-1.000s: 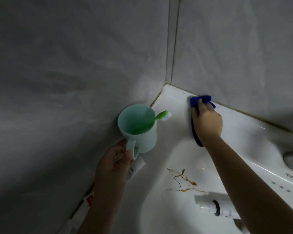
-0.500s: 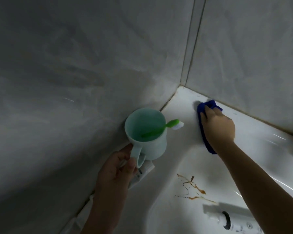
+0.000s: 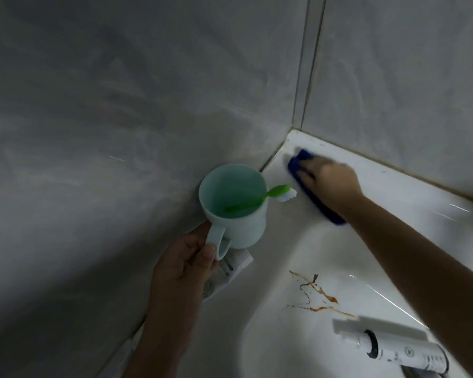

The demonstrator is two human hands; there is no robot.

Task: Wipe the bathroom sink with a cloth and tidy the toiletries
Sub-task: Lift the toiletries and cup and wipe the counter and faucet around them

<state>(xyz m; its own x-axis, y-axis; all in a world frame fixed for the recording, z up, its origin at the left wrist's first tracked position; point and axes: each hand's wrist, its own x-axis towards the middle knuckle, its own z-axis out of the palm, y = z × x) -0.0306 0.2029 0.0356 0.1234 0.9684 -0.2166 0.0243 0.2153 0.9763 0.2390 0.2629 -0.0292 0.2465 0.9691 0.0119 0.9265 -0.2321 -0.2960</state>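
Found left hand (image 3: 186,266) gripping the handle of a pale mint-green mug (image 3: 238,227), held just beside the grey wall (image 3: 93,132). Found right hand (image 3: 336,184) pressing on a dark blue cloth (image 3: 301,162) at the back left corner of the white sink (image 3: 410,192); finger posture on it not determinable through motion blur.

Noted green toothbrush (image 3: 273,194) with white bristles standing in the mug. Noted brown streaks (image 3: 317,290) on the basin slope, well apart from the cloth, with a white bottle (image 3: 388,347) lying just below them.

Recorded as hidden or unclear:
- part of a white tube (image 3: 236,264) behind mug and left hand, print unreadable
- much of the cloth under the right hand, edges smeared by blur
- bottle label too small to read

Logged cloth's long axis as running from the corner down and rightward along the ledge. Logged toothbrush as leaning right, bristle end out past the mug rim, pointing toward the cloth and near it. Logged bottle on its side, cap end up-left.
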